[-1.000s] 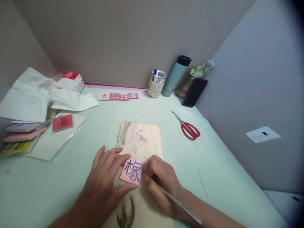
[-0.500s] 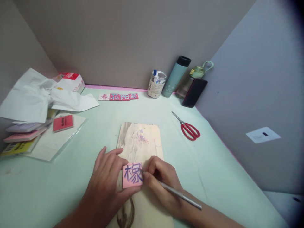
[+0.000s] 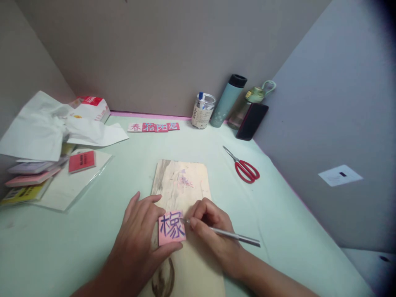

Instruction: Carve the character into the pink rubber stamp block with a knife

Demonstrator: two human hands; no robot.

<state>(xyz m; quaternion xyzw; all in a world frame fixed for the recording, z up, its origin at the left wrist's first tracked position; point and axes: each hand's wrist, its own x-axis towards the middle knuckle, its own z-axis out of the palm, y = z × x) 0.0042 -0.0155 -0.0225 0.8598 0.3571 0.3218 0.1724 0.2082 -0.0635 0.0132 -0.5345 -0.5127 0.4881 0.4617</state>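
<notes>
On a pale wooden board (image 3: 198, 181) lies a square pink block (image 3: 163, 240) bearing a purple character. My left hand (image 3: 139, 235) grips it between the thumb at its lower edge and the fingers at its upper left corner. In my right hand (image 3: 212, 233) is a silver craft knife (image 3: 238, 236), held like a pen and slanting down to the right. Its tip meets the right side of the character; whether it is cutting into the surface I cannot tell.
Red-handled scissors (image 3: 246, 170) rest right of the board. Behind stand a jar of pens (image 3: 202, 117), a blue-green flask (image 3: 227, 101), a green bottle (image 3: 256, 95) and a phone (image 3: 253, 121). Several lettered tiles (image 3: 154, 127) line the back. Left are crumpled white paper (image 3: 34, 128) and a red block (image 3: 82, 161).
The craft knife's rear end has swung upward, so it lies flatter, and my right hand has shifted slightly up. My left hand keeps its hold on the block.
</notes>
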